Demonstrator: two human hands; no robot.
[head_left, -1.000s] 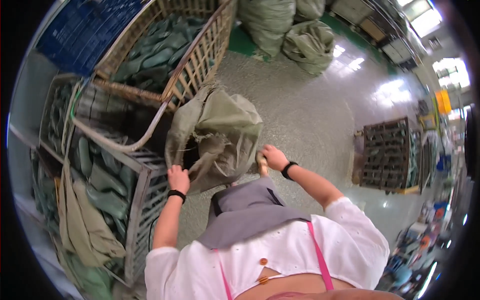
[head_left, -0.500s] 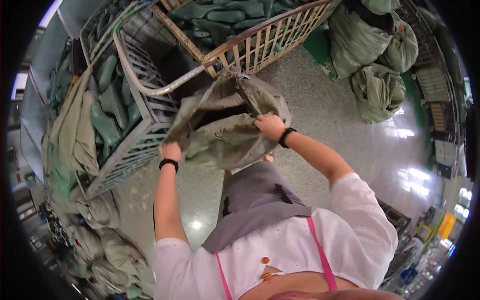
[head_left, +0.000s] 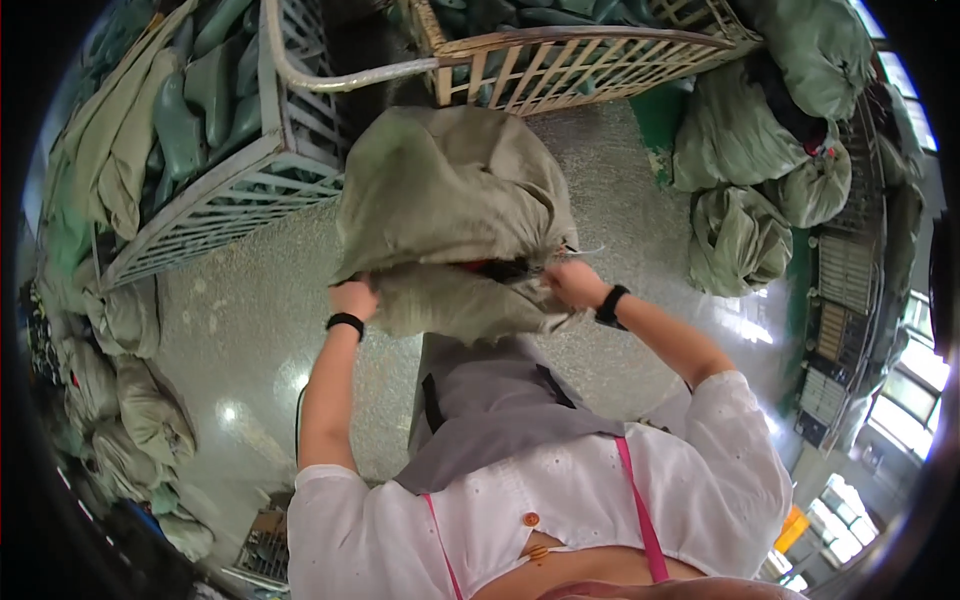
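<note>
In front of the grey apron point(head_left: 510, 395), a bulky green-brown sack point(head_left: 450, 190) stands on the speckled floor point(head_left: 610, 180), its slit-like mouth facing the wearer. Left hand point(head_left: 354, 300): fingers curled closed on the cloth at the left end of the mouth. Right hand point(head_left: 578, 284): closed on the cloth at the right end, near a loose white thread point(head_left: 588, 250); fingertips partly blurred. The wide, two-ended hold probably keeps the slack rim spread, since limp fabric would likely fold shut by itself. Something dark with a trace of red shows in the gap; cannot tell what.

Beyond, to the left: a grey slatted crate point(head_left: 200, 208) filled with green foot-shaped blocks point(head_left: 180, 125). A tan cloth point(head_left: 120, 140) hangs over its contents, perhaps simply laid aside there. Straight ahead, past the sack: a rusty slatted cage point(head_left: 560, 38) with more such blocks; its rigid sides presumably stop the loose pile from spilling.

Farther right: a crumpled sack point(head_left: 740, 245) near fuller bulging sacks point(head_left: 735, 130), grouped beside the walkway, likely to leave standing room.
</note>
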